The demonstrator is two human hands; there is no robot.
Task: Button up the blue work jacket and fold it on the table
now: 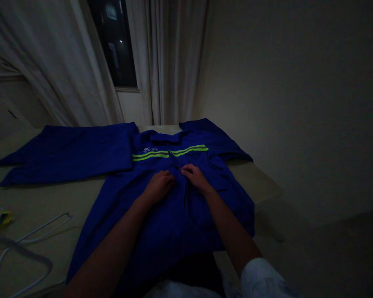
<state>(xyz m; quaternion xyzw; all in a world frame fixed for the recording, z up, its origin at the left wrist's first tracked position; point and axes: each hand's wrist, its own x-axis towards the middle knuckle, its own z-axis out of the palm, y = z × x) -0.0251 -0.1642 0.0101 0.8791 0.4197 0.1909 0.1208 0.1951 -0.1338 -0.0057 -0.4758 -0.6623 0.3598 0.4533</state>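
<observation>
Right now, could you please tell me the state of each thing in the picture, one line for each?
Blue jacket: spread flat on the table, front up.
Left hand: fingers curled, pressing on the jacket front.
Right hand: fingers bent, resting at the jacket's middle.
Blue trousers: laid out flat.
White hanger: lying bare on the table.
Curtains: parted.

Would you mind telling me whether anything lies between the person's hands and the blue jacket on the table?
Nothing visible does. The left hand and right hand both rest directly on the front of the blue jacket, near its centre opening. The white hangers lie off to the left, clear of both.
</observation>
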